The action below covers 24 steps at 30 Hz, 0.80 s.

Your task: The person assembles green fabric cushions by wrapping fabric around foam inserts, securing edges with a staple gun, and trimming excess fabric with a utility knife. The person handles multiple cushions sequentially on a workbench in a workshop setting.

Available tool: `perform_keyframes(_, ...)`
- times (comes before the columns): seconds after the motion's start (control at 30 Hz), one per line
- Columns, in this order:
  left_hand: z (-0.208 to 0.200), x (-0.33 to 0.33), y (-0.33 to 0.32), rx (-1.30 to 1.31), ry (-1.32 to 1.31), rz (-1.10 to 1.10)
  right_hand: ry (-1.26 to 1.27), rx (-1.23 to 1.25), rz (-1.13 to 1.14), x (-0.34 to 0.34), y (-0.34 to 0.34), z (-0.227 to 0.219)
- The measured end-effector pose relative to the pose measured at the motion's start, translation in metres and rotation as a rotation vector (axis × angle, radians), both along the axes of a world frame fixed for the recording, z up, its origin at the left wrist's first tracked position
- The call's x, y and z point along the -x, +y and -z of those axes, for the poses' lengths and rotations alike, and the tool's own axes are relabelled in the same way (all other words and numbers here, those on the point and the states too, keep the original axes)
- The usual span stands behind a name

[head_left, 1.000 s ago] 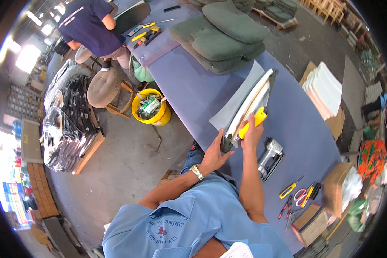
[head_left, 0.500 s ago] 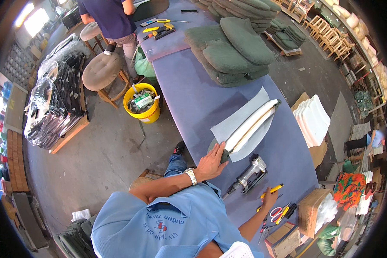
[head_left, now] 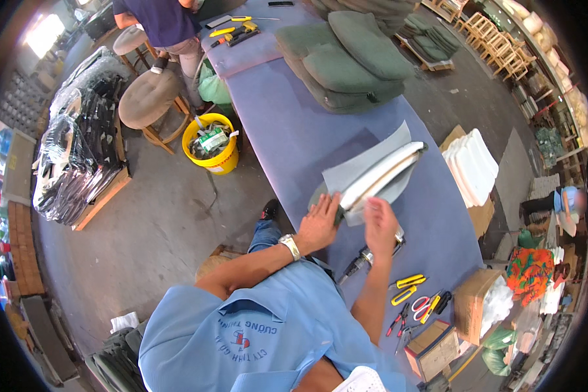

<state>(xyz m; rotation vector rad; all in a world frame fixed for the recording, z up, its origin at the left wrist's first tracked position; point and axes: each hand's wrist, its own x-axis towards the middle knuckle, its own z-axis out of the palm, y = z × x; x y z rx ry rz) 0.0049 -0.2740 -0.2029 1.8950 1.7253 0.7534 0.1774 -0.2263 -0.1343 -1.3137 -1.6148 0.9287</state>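
Observation:
On the blue-grey table lies a long curved cushion piece (head_left: 391, 171) with white foam showing. Grey lining flaps (head_left: 366, 157) spread along its sides, and dark green fabric shows at both ends. My left hand (head_left: 319, 222) rests on its near end, fingers stretched out over the green fabric. Beside it, my right hand (head_left: 380, 223) is at the near grey flap with fingers bent together; motion blur hides what they pinch. A silver staple gun (head_left: 358, 263) lies partly behind my right forearm. Yellow-handled tools (head_left: 408, 282) lie right of that forearm.
Red-handled scissors (head_left: 421, 306) and a cardboard box (head_left: 473, 304) are at the near right. Dark green cushions (head_left: 346, 65) are stacked farther up the table. A yellow bucket (head_left: 223, 160) stands on the floor at left. Another person (head_left: 160, 23) stands at the far left.
My right hand has let go of the yellow-handled tool and moved up and left to the cushion piece. My left hand stays at its near end. The view has shifted slightly.

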Motion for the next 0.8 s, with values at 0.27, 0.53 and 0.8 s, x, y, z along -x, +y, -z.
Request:
perform_keyframes(0.27, 0.0, 0.024, -0.002, -0.09, -0.177, -0.106, -0.101, 0.297, -0.072, 0.052, 0.025, -0.01)
perform_keyframes(0.53, 0.008, 0.019, -0.014, -0.055, -0.288, -0.194, -0.734, 0.188, -0.218, 0.071, 0.02, -0.031)
perform_keyframes(0.8, 0.008, 0.019, -0.008, -0.18, -0.289, -0.278, -0.622, 0.134, -0.314, 0.068, 0.038, -0.017)
